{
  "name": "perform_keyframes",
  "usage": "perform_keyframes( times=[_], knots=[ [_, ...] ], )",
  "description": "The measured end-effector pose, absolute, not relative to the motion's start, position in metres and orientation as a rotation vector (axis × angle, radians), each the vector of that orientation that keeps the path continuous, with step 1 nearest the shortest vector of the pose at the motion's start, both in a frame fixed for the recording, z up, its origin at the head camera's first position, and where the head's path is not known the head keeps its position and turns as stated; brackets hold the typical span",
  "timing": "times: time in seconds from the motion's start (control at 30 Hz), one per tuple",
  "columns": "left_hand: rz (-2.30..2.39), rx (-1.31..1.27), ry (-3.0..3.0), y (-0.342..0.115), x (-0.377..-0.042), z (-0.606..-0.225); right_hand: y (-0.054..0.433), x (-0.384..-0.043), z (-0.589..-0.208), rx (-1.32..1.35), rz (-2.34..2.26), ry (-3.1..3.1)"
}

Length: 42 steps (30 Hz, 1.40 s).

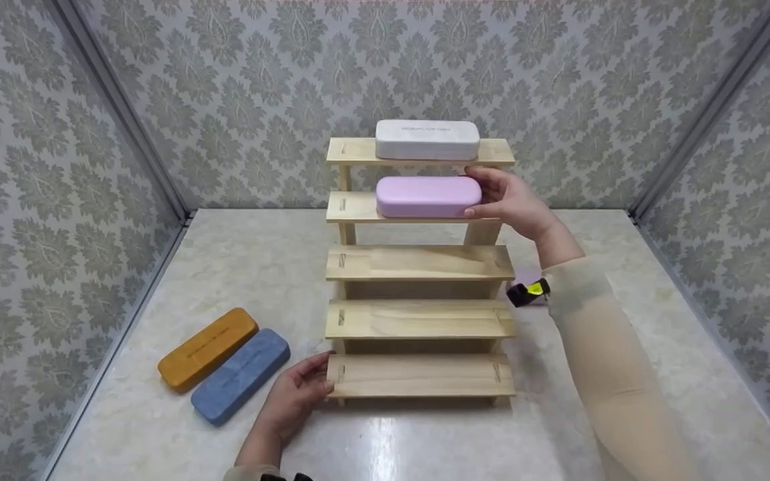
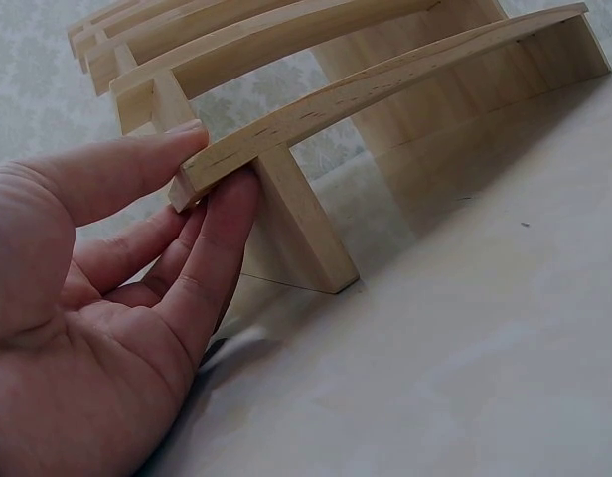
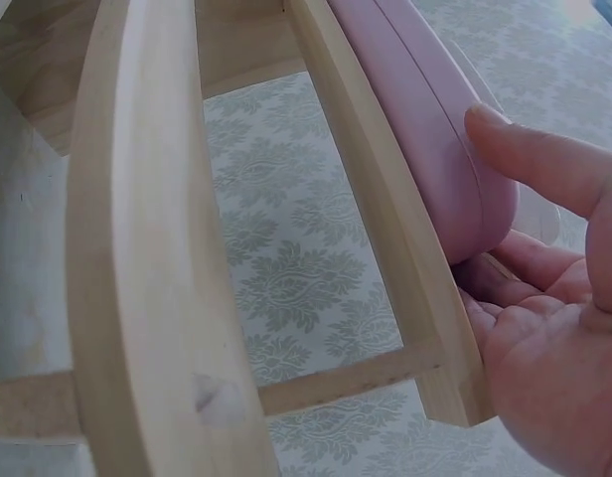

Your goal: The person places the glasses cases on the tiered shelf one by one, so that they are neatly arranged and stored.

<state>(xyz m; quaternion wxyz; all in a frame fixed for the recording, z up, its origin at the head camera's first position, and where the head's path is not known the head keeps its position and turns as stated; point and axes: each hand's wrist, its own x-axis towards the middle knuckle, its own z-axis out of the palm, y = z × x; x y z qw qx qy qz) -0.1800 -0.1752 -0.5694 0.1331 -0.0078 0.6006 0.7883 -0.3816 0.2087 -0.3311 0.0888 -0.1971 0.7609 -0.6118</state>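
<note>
A lilac-pink glasses case [image 1: 428, 197] lies lengthwise on the second-highest tier of a stepped wooden display stand [image 1: 418, 375]. My right hand [image 1: 512, 200] grips the case's right end, thumb at the front and fingers round behind. In the right wrist view the thumb presses the pink case [image 3: 425, 129] near its lid seam, and the case sits against the shelf board. Down at the lowest tier, my left hand [image 1: 295, 394] pinches the board's left end. The left wrist view has the thumb on top of the board [image 2: 385, 84] and fingers beneath it.
On the top tier stands a white glasses case [image 1: 427, 140]. An orange case [image 1: 208, 349] and a blue case [image 1: 241, 376] lie side by side on the marbled table [image 1: 238, 254], left of the stand. Something pink [image 1: 529, 275] shows partly behind my right forearm. Patterned walls enclose the table.
</note>
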Motion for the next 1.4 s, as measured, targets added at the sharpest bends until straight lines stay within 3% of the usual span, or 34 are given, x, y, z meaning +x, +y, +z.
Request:
perform_keyframes(
  times=[0.8,1.4],
  knots=[
    [2.262,-0.066,1.799,-0.173,-0.181,-0.568,0.263,-0.368,-0.339,-0.669,-1.981,2.223],
    [2.242,-0.091,1.815,-0.173,-0.18,-0.565,0.345,-0.368,-0.377,-0.411,-2.056,2.269]
  ],
)
